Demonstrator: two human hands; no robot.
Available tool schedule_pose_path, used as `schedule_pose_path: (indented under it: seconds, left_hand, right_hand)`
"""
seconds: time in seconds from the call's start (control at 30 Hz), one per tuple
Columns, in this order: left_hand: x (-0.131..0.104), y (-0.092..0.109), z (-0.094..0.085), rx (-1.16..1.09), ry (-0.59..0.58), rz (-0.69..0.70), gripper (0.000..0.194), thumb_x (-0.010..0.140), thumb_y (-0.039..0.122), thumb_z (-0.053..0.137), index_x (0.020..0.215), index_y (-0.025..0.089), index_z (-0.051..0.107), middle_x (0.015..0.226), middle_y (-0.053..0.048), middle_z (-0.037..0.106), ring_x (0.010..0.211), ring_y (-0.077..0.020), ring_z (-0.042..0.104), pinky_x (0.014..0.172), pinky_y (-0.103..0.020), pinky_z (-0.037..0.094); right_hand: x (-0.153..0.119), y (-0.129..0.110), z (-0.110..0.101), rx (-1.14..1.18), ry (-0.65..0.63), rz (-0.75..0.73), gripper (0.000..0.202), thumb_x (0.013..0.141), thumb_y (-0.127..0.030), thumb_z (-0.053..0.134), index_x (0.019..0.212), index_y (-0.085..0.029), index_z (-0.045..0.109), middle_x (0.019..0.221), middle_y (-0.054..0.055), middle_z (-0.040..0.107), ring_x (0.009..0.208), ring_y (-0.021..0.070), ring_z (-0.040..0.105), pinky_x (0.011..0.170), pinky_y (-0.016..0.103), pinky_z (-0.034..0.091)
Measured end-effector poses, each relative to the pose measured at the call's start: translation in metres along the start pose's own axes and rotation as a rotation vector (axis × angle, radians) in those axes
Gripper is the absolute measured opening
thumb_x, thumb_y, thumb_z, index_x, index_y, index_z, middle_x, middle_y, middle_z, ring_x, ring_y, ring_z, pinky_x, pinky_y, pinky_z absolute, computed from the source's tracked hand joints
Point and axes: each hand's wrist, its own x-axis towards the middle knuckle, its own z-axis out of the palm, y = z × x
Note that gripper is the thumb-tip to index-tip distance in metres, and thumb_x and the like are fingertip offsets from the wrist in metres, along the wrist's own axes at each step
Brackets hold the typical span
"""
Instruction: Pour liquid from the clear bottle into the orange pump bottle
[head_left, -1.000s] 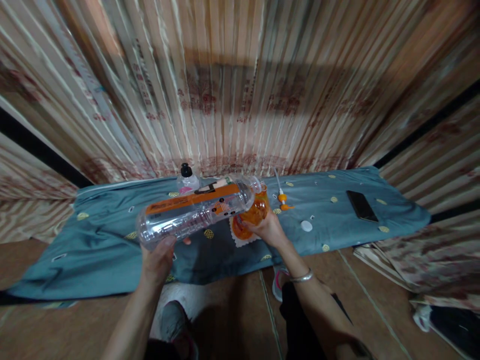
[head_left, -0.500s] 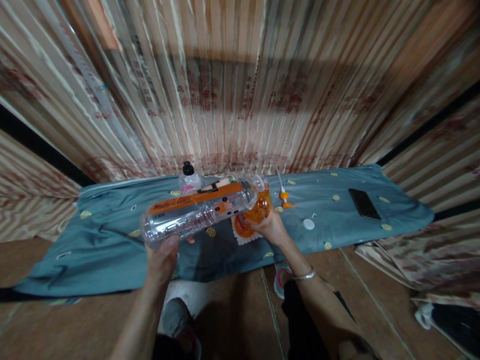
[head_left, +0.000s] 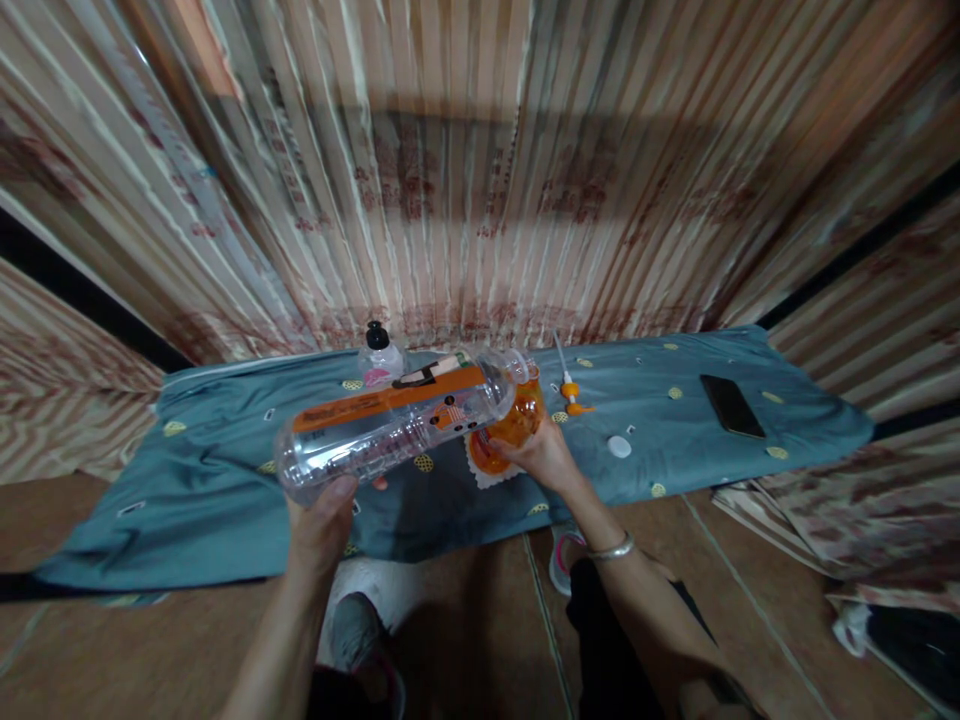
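Note:
My left hand (head_left: 328,515) is wrapped round the lower end of a large clear plastic bottle (head_left: 390,425) with an orange label. The bottle is tilted, its base to the left and its neck to the right. That neck meets the mouth of an orange bottle (head_left: 517,415), which my right hand (head_left: 547,455) grips around its side. The orange bottle leans over the cloth, and a scalloped white edge shows below it. Whether liquid runs between the two mouths I cannot make out. Behind them lies an orange pump top (head_left: 571,395) with a white tube.
A bottle with a black cap (head_left: 379,345) stands at the back. To the right are a white round cap (head_left: 619,446) and a black phone (head_left: 732,405). A teal patterned cloth (head_left: 225,480) covers the surface, with a striped curtain (head_left: 450,200) behind.
The base of the clear bottle and my left hand have shifted slightly left. My right hand and the orange bottle hold almost the same place.

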Motion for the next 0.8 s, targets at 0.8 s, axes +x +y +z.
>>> schedule_pose_path:
  seconds: [0.8]
  left_hand:
    - [-0.0009,0.0049,-0.0057,0.02,-0.053,0.002,0.097,0.057,0.044,0.114,0.147,0.029,0.079,0.111,-0.008,0.085,0.065,-0.0244,0.074,0.054,-0.039,0.068]
  right_hand:
    - [-0.0005,-0.0009,-0.0007,-0.013,-0.011,0.024,0.08,0.07,-0.048,0.107,0.137,-0.028,0.068,0.122,0.012,0.094,0.122,0.0428,0.091,0.106,0.057,0.075]
